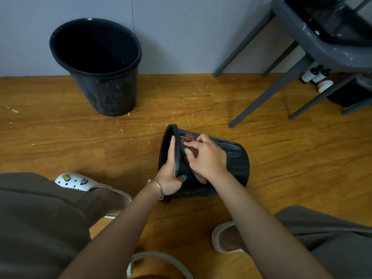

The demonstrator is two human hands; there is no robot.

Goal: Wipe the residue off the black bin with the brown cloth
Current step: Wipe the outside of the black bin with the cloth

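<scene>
A small black bin (pixel 235 158) lies on its side on the wooden floor, its mouth turned left. My left hand (pixel 171 174) grips its rim, with fingers inside the mouth and the thumb on the outer wall. My right hand (pixel 205 156) presses the brown cloth (pixel 190 146) against the bin's outer wall just behind the rim. Most of the cloth is hidden under that hand; a fold shows at the top and another below the wrist. Pale streaks show on the bin's side to the right of my hand.
A larger black bin (pixel 104 77) stands upright by the grey wall at the back left. Grey chair legs (pixel 267 93) angle down at the right, with small bottles (pixel 314 74) behind them. White flecks litter the floor (pixel 60 137). My knees and sandalled feet frame the foreground.
</scene>
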